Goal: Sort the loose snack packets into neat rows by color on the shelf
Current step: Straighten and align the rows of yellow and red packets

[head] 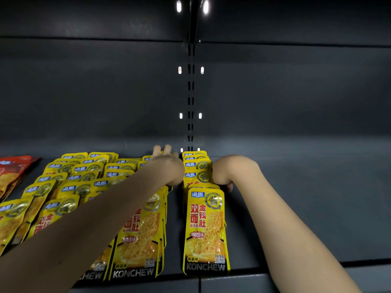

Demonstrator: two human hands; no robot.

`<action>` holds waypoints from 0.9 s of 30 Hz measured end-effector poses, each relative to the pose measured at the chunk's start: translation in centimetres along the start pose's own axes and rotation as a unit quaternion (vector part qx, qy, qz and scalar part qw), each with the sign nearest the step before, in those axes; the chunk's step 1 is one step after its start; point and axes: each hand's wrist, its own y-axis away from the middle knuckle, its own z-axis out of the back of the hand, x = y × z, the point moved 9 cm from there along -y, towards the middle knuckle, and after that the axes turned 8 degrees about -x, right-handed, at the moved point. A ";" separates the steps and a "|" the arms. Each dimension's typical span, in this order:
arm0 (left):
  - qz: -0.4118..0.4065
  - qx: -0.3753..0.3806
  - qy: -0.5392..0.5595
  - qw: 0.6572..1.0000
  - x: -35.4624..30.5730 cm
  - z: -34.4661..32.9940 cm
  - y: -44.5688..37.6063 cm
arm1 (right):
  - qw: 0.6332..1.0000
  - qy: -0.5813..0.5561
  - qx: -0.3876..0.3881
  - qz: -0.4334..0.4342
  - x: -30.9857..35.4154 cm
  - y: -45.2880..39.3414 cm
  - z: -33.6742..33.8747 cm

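Yellow snack packets lie in overlapping rows on the dark shelf (pixel 296 208). The rightmost yellow row (pixel 205 229) runs from the front edge to the back wall, and a second yellow row (pixel 137 240) lies just left of it. My left hand (pixel 169 168) reaches over that second row to its far end, two fingers straight toward the back wall. My right hand (pixel 223 173) is bent down at the wrist against the right side of the rightmost row, about halfway back. Its fingers are hidden.
More yellow rows (pixel 69 180) fill the shelf to the left. Red packets (pixel 12 174) lie at the far left edge. A slotted upright (pixel 190 92) runs up the grey back wall. Bare shelf extends right of my right arm.
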 end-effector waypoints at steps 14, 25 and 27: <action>0.027 -0.152 0.262 0.953 2.9 5.4 5.6 | 0.995 -0.092 -0.038 -0.007 -1.9 2.5 2.5; 0.043 -0.035 0.435 0.899 2.8 2.9 3.6 | 0.979 -0.192 0.043 0.057 -0.1 3.9 -0.3; 0.042 -0.019 0.446 0.894 2.7 2.6 3.5 | 0.977 -0.200 0.038 0.059 -0.2 3.9 -0.2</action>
